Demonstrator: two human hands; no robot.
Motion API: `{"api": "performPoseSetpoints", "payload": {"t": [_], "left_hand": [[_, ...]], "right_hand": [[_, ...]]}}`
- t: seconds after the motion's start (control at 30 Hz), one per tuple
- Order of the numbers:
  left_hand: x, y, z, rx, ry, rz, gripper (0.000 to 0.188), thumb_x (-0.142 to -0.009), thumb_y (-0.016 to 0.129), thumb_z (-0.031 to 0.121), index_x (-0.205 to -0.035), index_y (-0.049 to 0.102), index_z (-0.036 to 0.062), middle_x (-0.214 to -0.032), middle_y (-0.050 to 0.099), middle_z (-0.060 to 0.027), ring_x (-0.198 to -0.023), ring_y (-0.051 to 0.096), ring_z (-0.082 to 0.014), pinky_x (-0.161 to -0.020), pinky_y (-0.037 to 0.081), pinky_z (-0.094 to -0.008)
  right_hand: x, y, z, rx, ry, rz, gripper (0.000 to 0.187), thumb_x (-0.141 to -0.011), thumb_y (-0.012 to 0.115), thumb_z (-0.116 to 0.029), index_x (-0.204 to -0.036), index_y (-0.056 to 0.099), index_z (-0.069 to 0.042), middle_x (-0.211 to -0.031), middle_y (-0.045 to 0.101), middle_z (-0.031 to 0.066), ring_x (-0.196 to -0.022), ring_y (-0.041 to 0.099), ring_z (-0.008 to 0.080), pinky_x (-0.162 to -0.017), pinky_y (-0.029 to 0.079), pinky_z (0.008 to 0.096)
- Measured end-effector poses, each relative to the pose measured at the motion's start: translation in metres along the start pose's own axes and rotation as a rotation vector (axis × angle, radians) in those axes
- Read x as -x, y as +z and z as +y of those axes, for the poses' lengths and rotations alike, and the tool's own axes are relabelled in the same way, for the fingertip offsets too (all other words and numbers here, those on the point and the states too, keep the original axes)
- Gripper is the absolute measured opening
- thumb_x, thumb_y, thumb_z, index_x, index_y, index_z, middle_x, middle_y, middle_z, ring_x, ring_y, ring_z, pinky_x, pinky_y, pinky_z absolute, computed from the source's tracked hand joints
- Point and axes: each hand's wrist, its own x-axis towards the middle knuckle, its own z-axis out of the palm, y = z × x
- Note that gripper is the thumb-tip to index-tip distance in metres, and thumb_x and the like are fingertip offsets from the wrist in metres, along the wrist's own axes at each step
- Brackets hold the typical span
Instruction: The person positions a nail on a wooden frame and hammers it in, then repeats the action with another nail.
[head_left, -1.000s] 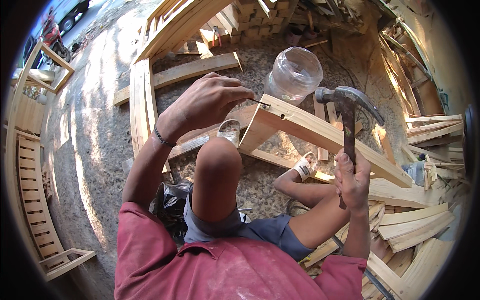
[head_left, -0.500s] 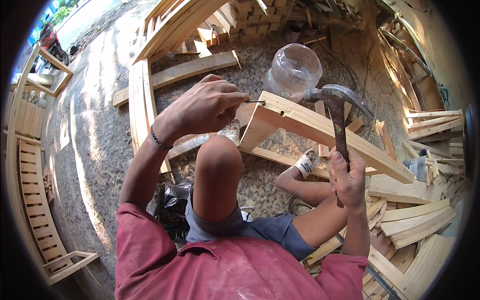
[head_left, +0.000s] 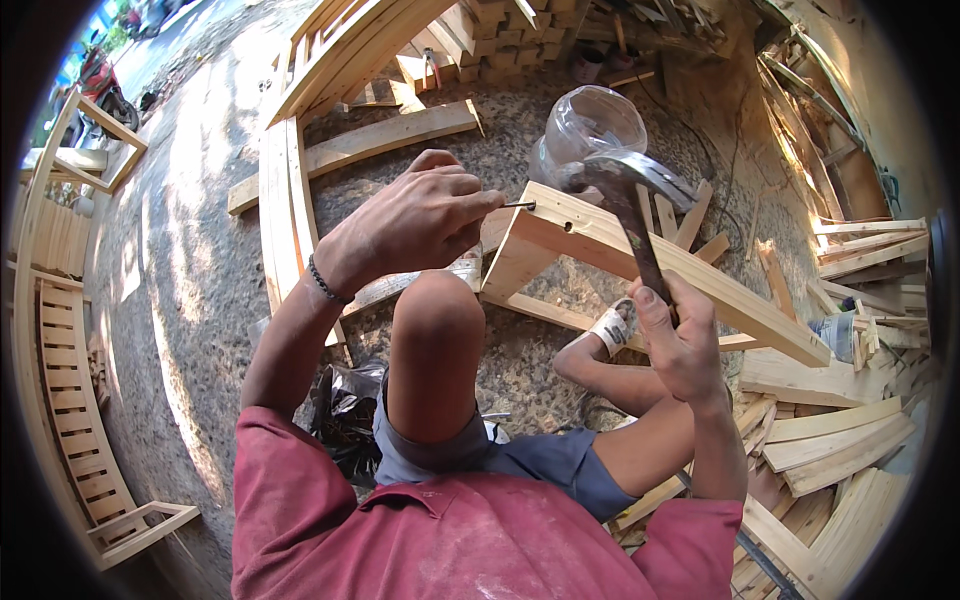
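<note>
In my right hand [head_left: 683, 335] is a claw hammer [head_left: 636, 235], gripped by its dark handle. Its head is raised over the pale wooden frame [head_left: 660, 255], striking face to the left and claw to the right. My left hand [head_left: 425, 215] pinches a thin dark metal rod [head_left: 518, 205], nail-like in shape. The rod's far tip meets the end of the frame's upper beam, at a small dark spot. Beside that spot the beam has a dark hole. The frame stands tilted between my legs, its lower parts partly hidden by them.
A clear plastic jar [head_left: 592, 130] stands beyond the frame. Loose boards [head_left: 840, 435] are piled at the right. Another wooden piece [head_left: 283, 215] lies at the left of my left hand, and a slatted frame [head_left: 70, 400] is at the far left.
The hammer has moved left and slightly up, its head swinging toward the beam's end. My left hand and the rod stay almost where they were.
</note>
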Motion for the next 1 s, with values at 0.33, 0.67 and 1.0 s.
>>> {"api": "performPoseSetpoints", "payload": {"t": [0.33,0.67,1.0], "left_hand": [[-0.001,0.001,-0.001,-0.044,0.027,0.012,0.026,-0.083,0.066,0.002,-0.108,0.066,0.0064,-0.074,0.058,-0.0062,-0.074,0.061,-0.0238,-0.097,0.045,-0.0414],[-0.004,0.013,-0.005,-0.091,-0.012,-0.048,0.011,-0.089,0.063,0.011,-0.097,0.059,0.0043,-0.078,0.059,-0.0075,-0.079,0.063,-0.0271,-0.088,0.049,-0.0416],[-0.002,0.010,-0.003,-0.049,0.006,-0.065,0.025,-0.086,0.065,0.007,-0.111,0.061,0.0036,-0.084,0.066,-0.0102,-0.080,0.066,-0.0286,-0.081,0.052,-0.0396]], "right_hand": [[-0.020,0.010,-0.002,0.234,0.033,-0.071,0.026,-0.100,0.055,-0.023,-0.096,0.056,0.003,-0.063,0.054,0.0130,-0.058,0.052,0.0206,-0.054,0.041,0.0354],[-0.021,0.012,-0.008,0.301,0.010,-0.137,0.020,-0.091,0.057,-0.012,-0.098,0.050,0.006,-0.058,0.052,0.0230,-0.060,0.059,0.0436,-0.055,0.044,0.0450],[-0.019,0.014,-0.015,0.256,0.126,-0.115,0.019,-0.092,0.055,-0.012,-0.100,0.053,0.005,-0.061,0.053,0.0232,-0.064,0.057,0.0478,-0.059,0.044,0.0458]]}}
